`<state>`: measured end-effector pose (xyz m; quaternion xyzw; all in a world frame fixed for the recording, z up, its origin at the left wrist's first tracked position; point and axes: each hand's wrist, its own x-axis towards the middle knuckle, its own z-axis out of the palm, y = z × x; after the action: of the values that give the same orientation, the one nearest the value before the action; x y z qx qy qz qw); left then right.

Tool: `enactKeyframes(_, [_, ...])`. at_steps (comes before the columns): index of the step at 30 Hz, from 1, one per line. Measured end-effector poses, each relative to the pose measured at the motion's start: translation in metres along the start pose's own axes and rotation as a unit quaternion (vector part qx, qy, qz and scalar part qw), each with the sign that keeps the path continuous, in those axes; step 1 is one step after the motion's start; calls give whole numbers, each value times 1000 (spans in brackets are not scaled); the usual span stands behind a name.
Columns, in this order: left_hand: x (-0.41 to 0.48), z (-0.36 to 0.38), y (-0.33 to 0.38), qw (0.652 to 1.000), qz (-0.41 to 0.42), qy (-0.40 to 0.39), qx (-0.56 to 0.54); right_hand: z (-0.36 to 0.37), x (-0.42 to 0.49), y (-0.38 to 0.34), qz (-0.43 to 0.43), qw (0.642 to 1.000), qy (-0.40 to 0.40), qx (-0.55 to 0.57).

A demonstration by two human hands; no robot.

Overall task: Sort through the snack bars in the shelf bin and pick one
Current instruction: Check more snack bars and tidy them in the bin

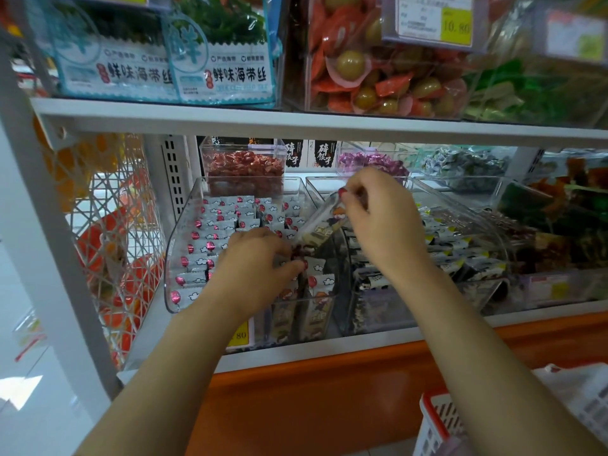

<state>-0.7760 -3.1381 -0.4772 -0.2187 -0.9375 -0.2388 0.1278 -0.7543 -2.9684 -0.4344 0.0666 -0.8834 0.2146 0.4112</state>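
A clear plastic shelf bin on the lower shelf is full of white snack bars with red and cloud prints. My left hand reaches into the bin's front right part, its curled fingers gripping a bar there. My right hand is raised above the bin and pinches the top end of one long snack bar, which hangs tilted down to the left.
Next to it on the right stands another clear bin of dark-wrapped snacks. Behind are tubs of red and purple candies. A shelf board runs close overhead. A white-and-red basket sits lower right.
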Motion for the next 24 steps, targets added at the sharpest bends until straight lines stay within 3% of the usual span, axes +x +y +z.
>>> enactKeyframes(4, [-3, -6, 4, 990, -24, 97, -101, -6, -16, 4, 112, 976, 55, 178])
enactKeyframes(9, [-7, -11, 10, 954, -72, 82, -279, -6, -26, 6, 268, 884, 19, 383])
enactKeyframes(13, [-11, -20, 10, 855, -160, 58, -490, -7, -30, 8, 322, 775, -4, 543])
enactKeyframes(17, [-13, -25, 9, 711, -196, 4, -675, -10, -32, 11, 352, 680, -40, 642])
enactKeyframes(22, [-11, -27, 9, 590, -232, 12, -773, -12, -34, 13, 364, 623, -65, 690])
enactKeyframes(24, [-10, -26, 10, 579, -237, 22, -780, -10, -35, 15, 347, 645, -60, 678])
